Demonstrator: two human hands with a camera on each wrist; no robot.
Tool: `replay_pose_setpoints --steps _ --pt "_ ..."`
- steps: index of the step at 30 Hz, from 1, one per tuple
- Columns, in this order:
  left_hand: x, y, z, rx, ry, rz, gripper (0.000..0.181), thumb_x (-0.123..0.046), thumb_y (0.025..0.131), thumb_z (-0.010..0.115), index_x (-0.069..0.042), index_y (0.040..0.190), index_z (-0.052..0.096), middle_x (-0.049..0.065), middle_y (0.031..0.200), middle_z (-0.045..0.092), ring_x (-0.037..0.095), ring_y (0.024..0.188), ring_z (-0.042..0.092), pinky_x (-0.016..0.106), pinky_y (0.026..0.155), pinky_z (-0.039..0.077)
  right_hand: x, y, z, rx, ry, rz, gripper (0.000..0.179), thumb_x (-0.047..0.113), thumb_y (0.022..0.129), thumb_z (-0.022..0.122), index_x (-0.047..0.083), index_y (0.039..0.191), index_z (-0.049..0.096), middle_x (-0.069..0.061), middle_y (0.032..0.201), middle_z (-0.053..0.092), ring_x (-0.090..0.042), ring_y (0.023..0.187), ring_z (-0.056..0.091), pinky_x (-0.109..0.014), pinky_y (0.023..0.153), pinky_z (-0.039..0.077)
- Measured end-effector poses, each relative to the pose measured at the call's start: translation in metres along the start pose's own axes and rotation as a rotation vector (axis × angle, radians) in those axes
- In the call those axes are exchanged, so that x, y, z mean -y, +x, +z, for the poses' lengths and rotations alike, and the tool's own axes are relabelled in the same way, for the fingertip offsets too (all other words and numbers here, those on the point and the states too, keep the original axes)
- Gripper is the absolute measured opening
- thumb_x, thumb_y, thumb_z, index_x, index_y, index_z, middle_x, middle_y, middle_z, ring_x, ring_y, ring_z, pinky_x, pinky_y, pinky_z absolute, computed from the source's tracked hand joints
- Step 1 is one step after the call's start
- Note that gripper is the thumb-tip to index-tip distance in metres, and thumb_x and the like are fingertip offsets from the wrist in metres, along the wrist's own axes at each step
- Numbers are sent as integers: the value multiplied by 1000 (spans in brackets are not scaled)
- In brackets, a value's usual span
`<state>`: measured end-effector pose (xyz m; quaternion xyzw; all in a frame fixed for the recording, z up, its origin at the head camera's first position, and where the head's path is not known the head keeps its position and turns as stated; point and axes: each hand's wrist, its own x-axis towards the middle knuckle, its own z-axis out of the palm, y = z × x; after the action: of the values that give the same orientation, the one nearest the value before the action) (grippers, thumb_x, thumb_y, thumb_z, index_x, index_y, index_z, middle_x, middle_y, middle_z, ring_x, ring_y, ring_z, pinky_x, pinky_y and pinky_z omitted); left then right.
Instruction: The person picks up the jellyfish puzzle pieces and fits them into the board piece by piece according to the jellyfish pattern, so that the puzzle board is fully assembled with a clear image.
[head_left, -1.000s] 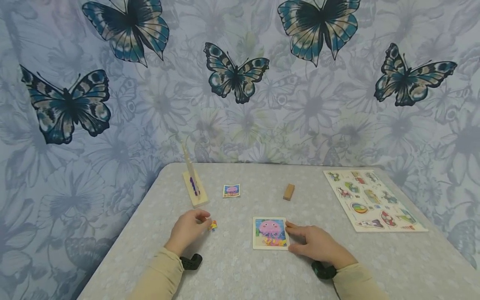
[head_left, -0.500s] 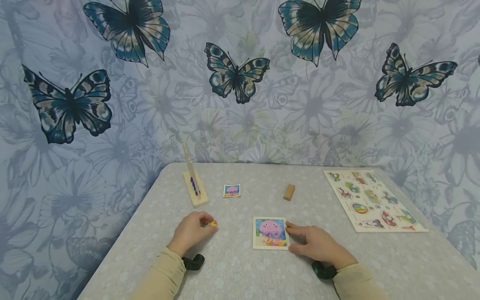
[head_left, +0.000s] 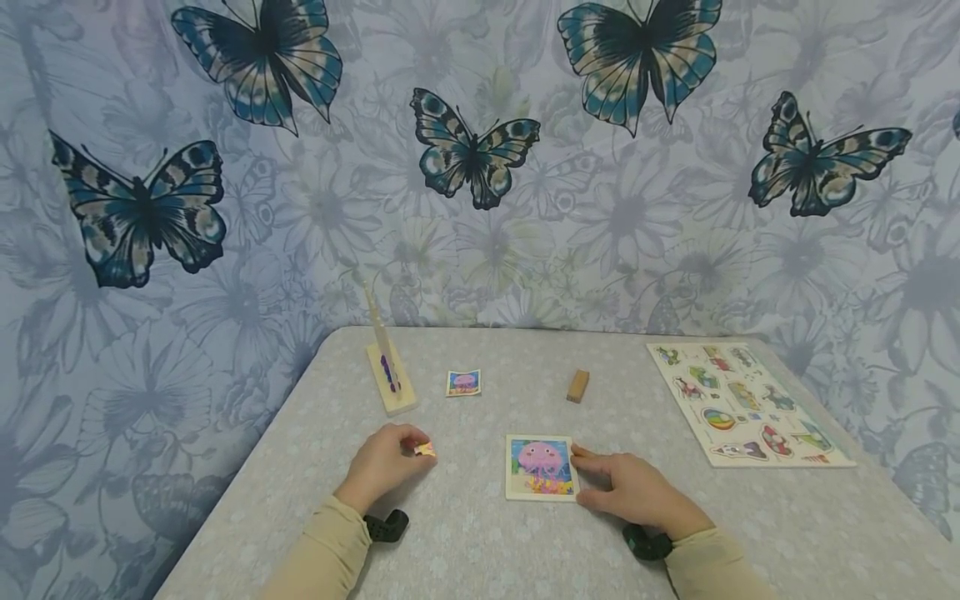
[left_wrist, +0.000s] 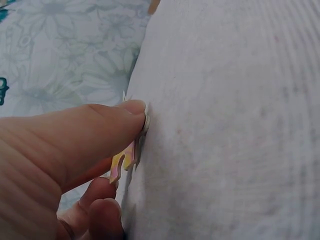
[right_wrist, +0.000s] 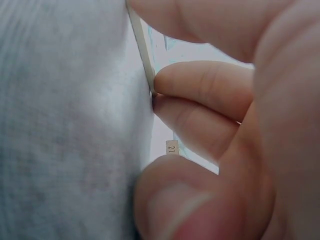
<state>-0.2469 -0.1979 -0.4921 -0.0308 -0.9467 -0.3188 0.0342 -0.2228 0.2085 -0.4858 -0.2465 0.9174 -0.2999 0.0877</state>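
Note:
My left hand [head_left: 384,465] is at the left of the table, pinching a small yellow and pink puzzle piece [head_left: 425,449] between thumb and fingers. In the left wrist view the thumb covers much of this piece [left_wrist: 123,161], which has notched lower prongs and is close to the tabletop. To the right lies a square jellyfish puzzle board [head_left: 542,467], its picture pink on blue. My right hand [head_left: 637,493] rests against the board's right edge, fingers at the side and thumb by the near corner. The right wrist view shows fingertips touching the board's pale edge [right_wrist: 142,47].
Behind are a small jellyfish picture card [head_left: 463,383] and a wooden block [head_left: 577,386]; the block's end [right_wrist: 172,147] shows "21". A wooden stand [head_left: 392,387] with an upright panel is at back left. A large picture puzzle board [head_left: 750,404] lies at right.
The puzzle piece has turned within my left fingers and less of it shows. My left hand has shifted slightly right. The right hand and the square board have stayed in place.

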Motion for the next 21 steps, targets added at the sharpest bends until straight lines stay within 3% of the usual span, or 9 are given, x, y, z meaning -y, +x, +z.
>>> replay_pose_setpoints --steps 11,21 --pt "-5 -6 0 -27 -50 16 10 -27 89 81 -23 93 73 -8 84 67 10 75 59 31 66 47 -1 -1 2 1 -13 -5 64 44 92 75 11 145 60 0 155 51 -31 140 52 -57 109 44" --pt "-1 -1 2 0 -148 52 7 -25 97 73 -22 100 78 -8 82 68 11 72 57 30 61 46 -1 0 0 2 -18 -4 64 45 93 74 13 145 60 0 155 50 -32 141 51 -58 111 42"
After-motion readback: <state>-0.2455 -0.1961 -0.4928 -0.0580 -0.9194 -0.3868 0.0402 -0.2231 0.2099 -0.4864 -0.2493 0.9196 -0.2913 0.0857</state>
